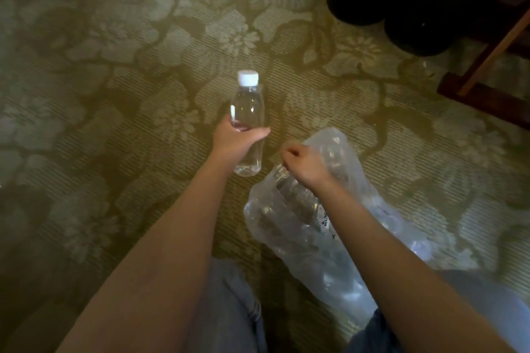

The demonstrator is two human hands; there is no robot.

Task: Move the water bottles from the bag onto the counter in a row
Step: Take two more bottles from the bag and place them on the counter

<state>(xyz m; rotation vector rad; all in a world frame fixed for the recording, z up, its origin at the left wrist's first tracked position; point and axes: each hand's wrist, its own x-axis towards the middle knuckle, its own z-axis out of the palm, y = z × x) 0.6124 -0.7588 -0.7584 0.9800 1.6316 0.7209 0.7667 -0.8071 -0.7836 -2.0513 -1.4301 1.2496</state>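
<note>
A clear water bottle [247, 112] with a white cap is held upright over the patterned carpet, and my left hand [235, 139] is wrapped around its middle. To its right lies a clear plastic bag [289, 226] on the floor, with more bottles dimly visible inside. My right hand [305, 165] pinches the bag's upper edge, fingers closed on the plastic. The bottle's base shows below my left hand, close to the carpet; I cannot tell whether it touches.
A green floral carpet [114, 94] covers the floor. Two dark round bins [401, 3] stand at the back right beside a dark wooden furniture frame [487, 66]. My knees in blue jeans [226, 309] are at the bottom.
</note>
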